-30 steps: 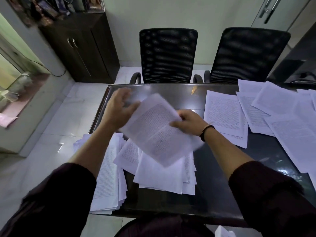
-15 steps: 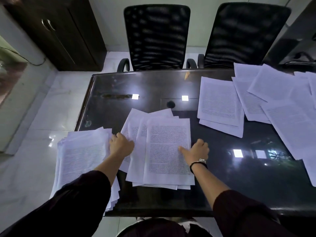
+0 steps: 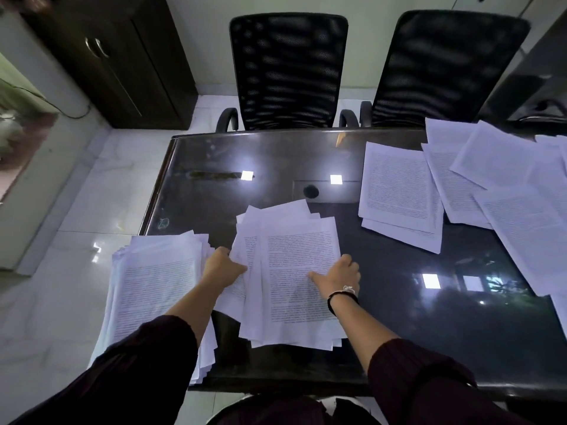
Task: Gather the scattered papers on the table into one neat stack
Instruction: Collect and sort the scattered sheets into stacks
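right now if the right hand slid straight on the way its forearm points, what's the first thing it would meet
The right hand points up and left over the fanned middle pile it rests on. Past that pile's far edge, bare dark table follows, then probably the left black chair; depth is unclear.

So the middle pile (image 3: 294, 271) is a loosely fanned bunch of printed white sheets, corners poking out, lying flat. Left of it, the thicker stack (image 3: 156, 286) overhangs the table edge (image 3: 159, 185). Right of it, loose sheets (image 3: 460, 197) lie scattered and overlapping.
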`<control>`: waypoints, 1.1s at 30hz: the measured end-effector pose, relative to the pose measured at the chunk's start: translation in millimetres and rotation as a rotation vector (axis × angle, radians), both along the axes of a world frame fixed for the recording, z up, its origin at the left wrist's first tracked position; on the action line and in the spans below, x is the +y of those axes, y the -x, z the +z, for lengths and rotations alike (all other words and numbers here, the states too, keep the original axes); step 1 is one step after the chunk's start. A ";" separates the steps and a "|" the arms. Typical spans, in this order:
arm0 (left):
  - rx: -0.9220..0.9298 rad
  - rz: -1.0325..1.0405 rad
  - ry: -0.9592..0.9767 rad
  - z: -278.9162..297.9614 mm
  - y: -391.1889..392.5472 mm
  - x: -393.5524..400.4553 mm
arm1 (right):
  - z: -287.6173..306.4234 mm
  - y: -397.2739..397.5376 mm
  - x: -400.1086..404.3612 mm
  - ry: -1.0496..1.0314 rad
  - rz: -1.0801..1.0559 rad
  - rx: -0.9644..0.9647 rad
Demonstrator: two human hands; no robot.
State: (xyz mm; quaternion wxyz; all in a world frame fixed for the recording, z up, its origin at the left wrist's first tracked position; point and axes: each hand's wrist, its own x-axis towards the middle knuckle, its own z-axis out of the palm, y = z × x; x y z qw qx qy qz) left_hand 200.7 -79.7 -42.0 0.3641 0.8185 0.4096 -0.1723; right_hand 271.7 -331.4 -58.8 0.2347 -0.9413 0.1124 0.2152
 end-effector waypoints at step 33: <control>-0.964 0.015 -0.773 175.3 -11.8 3.9 | 133.3 -68.2 -5.2 -0.425 0.276 -0.203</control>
